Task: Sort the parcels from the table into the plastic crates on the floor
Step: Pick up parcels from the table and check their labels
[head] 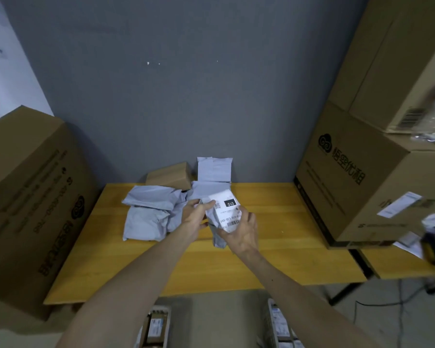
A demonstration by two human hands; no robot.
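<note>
Over the middle of the wooden table point(274, 247), from the head view: held clear of the top, a grey labelled parcel point(225, 212), white label up, marked 010. Pinched at its nine o'clock edge by the left hand point(195, 217), thumb and fingers curled onto the wrapping; cupped from five o'clock by the right hand point(241, 231), fingers wrapped round the underside. Not yet sorted, apparently being read for its crate. Left to do, judging from the table: a heap of grey mailers point(151, 209) at nine o'clock of the hands, another grey bag point(214, 169) propped against the wall at twelve, and a small brown box point(170, 175) at eleven. Done so far, seemingly: some labelled packets lying in the left crate point(156, 327) and the right crate point(279, 325) on the floor at six o'clock, both only partly in view. Probably past the start, with several parcels remaining. Around: a big left carton point(30, 197) at nine o'clock, a stacked right carton point(357, 177) at three, crowding both table ends. Nothing between hands and crates except the near table edge and the forearms themselves.
</note>
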